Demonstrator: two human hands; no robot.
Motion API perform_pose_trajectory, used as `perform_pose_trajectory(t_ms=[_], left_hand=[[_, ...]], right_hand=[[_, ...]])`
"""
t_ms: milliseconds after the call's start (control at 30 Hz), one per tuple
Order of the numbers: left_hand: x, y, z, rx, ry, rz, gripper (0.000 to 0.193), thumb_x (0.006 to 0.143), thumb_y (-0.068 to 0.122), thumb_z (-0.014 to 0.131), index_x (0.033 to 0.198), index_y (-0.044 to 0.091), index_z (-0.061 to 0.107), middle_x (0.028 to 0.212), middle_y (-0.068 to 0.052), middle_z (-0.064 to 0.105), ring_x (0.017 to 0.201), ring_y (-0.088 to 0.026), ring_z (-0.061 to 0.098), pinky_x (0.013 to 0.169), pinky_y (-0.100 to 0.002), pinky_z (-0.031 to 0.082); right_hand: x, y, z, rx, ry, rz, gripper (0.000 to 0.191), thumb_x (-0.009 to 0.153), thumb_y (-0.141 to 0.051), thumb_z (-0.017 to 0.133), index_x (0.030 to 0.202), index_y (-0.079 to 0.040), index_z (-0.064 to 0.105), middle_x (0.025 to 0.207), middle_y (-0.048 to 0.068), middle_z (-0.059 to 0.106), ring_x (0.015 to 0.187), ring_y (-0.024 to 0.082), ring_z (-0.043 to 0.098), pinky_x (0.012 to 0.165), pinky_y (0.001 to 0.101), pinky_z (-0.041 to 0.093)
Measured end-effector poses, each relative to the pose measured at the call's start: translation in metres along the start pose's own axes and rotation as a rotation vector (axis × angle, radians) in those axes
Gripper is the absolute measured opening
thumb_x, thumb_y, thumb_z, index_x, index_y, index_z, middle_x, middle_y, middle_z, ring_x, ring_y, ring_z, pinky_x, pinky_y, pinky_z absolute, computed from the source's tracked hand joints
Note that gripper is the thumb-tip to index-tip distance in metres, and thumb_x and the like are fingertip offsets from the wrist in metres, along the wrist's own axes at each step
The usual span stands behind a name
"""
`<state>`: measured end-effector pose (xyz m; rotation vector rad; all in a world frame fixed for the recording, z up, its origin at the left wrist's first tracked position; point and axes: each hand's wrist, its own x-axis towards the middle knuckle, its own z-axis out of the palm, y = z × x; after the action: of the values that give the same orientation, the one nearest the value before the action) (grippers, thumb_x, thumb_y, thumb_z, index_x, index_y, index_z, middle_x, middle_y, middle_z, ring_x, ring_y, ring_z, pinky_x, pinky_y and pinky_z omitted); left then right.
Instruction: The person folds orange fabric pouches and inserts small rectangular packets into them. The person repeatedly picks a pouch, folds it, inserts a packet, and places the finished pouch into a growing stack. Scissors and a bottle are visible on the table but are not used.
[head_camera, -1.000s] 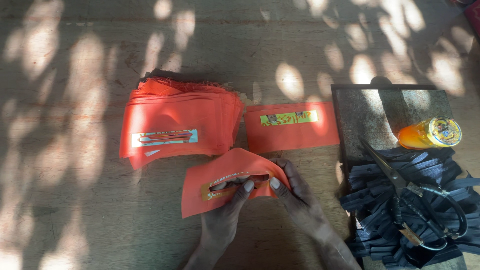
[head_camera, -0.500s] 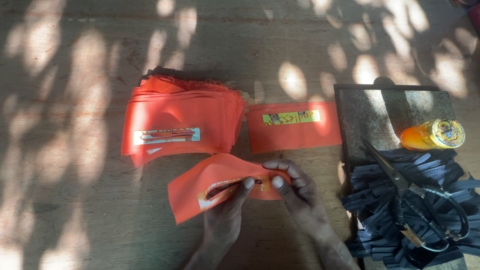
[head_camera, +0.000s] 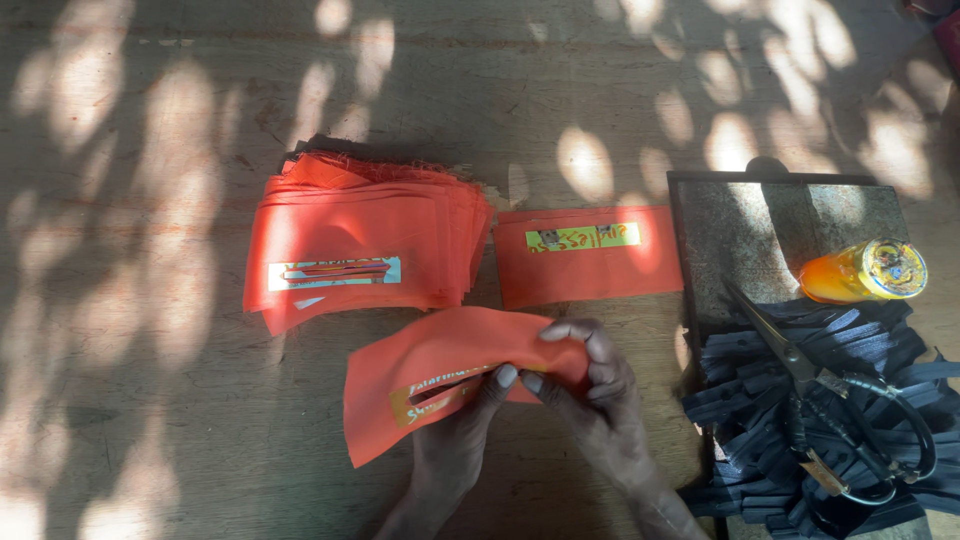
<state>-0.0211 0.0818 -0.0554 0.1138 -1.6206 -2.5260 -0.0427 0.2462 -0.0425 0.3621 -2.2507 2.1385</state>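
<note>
Both hands pinch one orange fabric piece (head_camera: 425, 375) at its right end, near the bottom centre of the head view. The left hand (head_camera: 458, 445) comes up from below, its fingertips (head_camera: 506, 376) pressed onto the piece just right of a yellow label patch (head_camera: 435, 392) that bears red marks. The right hand (head_camera: 590, 395) curls over the right edge, thumb and fingers closed on the cloth, the tips of both hands almost touching. Under the grip the fabric bulges upward in a fold; its left part lies slack on the wooden table (head_camera: 150, 420), tilted down to the left.

Just above and left of the held piece: a stack of orange fabric pieces (head_camera: 360, 240), fanned at the edges, the top one showing a pale label strip (head_camera: 335, 272). Right of the stack, near but apart: a single flat orange piece (head_camera: 590, 262) with a yellow-green label (head_camera: 583, 237) along its upper part.

Further right: a dark square slab (head_camera: 770, 225), touching the flat piece's right edge. On its lower half lies a heap of black strips (head_camera: 760, 400), with a pair of scissors (head_camera: 810, 375) across them, blades pointing up-left. An orange bottle (head_camera: 862, 272) with a patterned cap lies on its side at the heap's upper right.

Dappled sunlight covers the table.
</note>
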Motion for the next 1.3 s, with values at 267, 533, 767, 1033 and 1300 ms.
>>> perform_pose_trajectory(t_ms=[267, 533, 767, 1033, 1300], left_hand=[[0.001, -0.006, -0.003, 0.002, 0.033, 0.029, 0.018, 0.093, 0.004, 0.076, 0.110, -0.001, 0.072, 0.106, -0.008, 0.076, 0.097, -0.016, 0.071, 0.087, -0.031, 0.059], [0.002, 0.002, -0.001, -0.101, 0.044, -0.064, 0.025, 0.091, 0.005, 0.076, 0.114, 0.000, 0.069, 0.111, -0.008, 0.073, 0.102, -0.015, 0.070, 0.091, -0.032, 0.057], [0.001, -0.006, -0.002, -0.130, -0.011, -0.179, 0.027, 0.085, 0.000, 0.080, 0.110, 0.000, 0.069, 0.104, -0.010, 0.074, 0.096, -0.019, 0.071, 0.084, -0.032, 0.060], [0.000, -0.010, -0.003, -0.119, -0.019, -0.188, 0.024, 0.085, -0.003, 0.081, 0.106, 0.000, 0.070, 0.101, -0.010, 0.073, 0.092, -0.018, 0.069, 0.080, -0.033, 0.058], [0.011, 0.013, -0.020, -0.231, -0.034, -0.136, 0.017, 0.087, -0.007, 0.075, 0.102, 0.000, 0.070, 0.098, -0.007, 0.074, 0.094, -0.015, 0.069, 0.089, -0.032, 0.055]], right_hand=[[0.004, -0.008, -0.010, 0.259, -0.125, 0.190, 0.040, 0.092, -0.007, 0.068, 0.130, -0.007, 0.057, 0.124, 0.004, 0.064, 0.113, 0.011, 0.062, 0.093, 0.0264, 0.053], [0.003, -0.007, -0.013, 0.017, -0.011, 0.005, 0.031, 0.089, 0.002, 0.078, 0.118, -0.006, 0.073, 0.111, 0.003, 0.076, 0.088, 0.003, 0.065, 0.074, 0.0205, 0.055], [-0.001, -0.009, -0.007, -0.165, 0.039, 0.123, 0.032, 0.077, -0.001, 0.085, 0.106, -0.013, 0.079, 0.088, -0.006, 0.072, 0.056, 0.001, 0.039, 0.049, 0.0195, 0.037], [-0.009, -0.009, -0.021, 0.098, -0.007, 0.078, 0.035, 0.081, 0.007, 0.076, 0.113, -0.007, 0.075, 0.107, 0.003, 0.076, 0.100, 0.008, 0.071, 0.083, 0.0232, 0.061], [-0.028, 0.007, -0.073, -0.021, 0.214, 0.211, 0.036, 0.080, 0.011, 0.075, 0.113, -0.003, 0.076, 0.114, 0.011, 0.078, 0.106, 0.015, 0.073, 0.091, 0.0305, 0.063]])
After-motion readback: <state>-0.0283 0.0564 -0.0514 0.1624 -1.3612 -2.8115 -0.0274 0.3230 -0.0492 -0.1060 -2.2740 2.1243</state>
